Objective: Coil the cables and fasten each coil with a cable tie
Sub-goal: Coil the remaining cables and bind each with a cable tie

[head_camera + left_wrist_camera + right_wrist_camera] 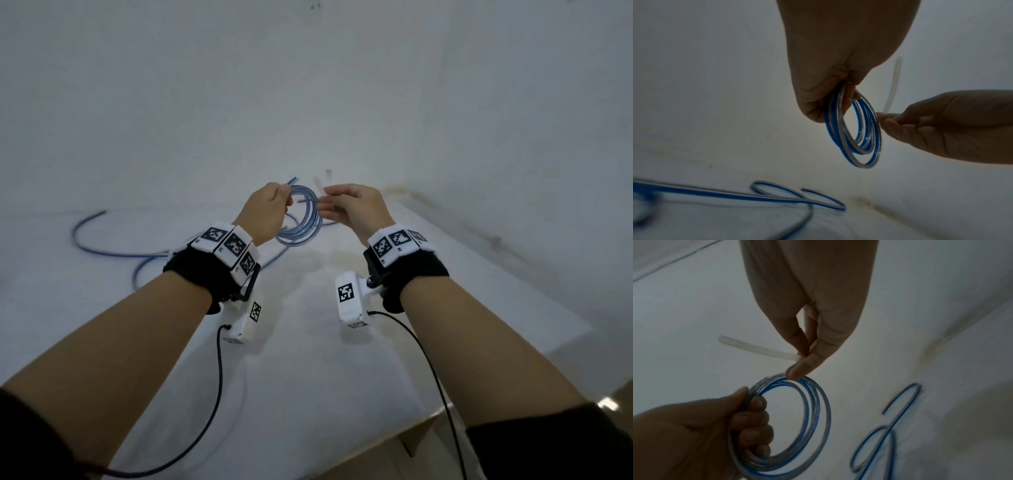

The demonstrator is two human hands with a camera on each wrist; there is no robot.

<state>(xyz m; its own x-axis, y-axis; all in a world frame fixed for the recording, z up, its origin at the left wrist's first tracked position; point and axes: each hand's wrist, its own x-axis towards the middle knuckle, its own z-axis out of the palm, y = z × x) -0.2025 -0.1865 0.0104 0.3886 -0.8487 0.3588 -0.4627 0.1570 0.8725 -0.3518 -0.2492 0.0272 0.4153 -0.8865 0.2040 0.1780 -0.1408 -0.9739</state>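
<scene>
Head view showed both hands raised above the white tabletop [308, 342], close together but holding different things: the left hand [265, 214] had its fingers curled round one side of a coil of blue-and-clear cable [301, 219], and the right hand [356, 209] pinched a translucent white cable tie [318, 183] just beside the coil's opposite edge. By my reading, the coiling of this cable was done and the fastening step was under way, with the tie not yet round the loops. The next move would probably call for threading the tie's free end through the middle of the coil, wrapping it about the bundled turns and feeding it into its head, while the left hand kept the loops from springing apart. From the left wrist, the coil appeared edge-on, hanging below the left hand, with the tie standing up from the right fingertips [890, 121], which nearly touched the outer loop. Only the right wrist view made plain the thumb-and-finger pinch on the tie, the tie lying clear of the coil, and the several turns fanned slightly unevenly. More blue cable [102, 236] lay loose on the tabletop behind the left wrist, uncoiled, so I judged the task far from finished.
</scene>
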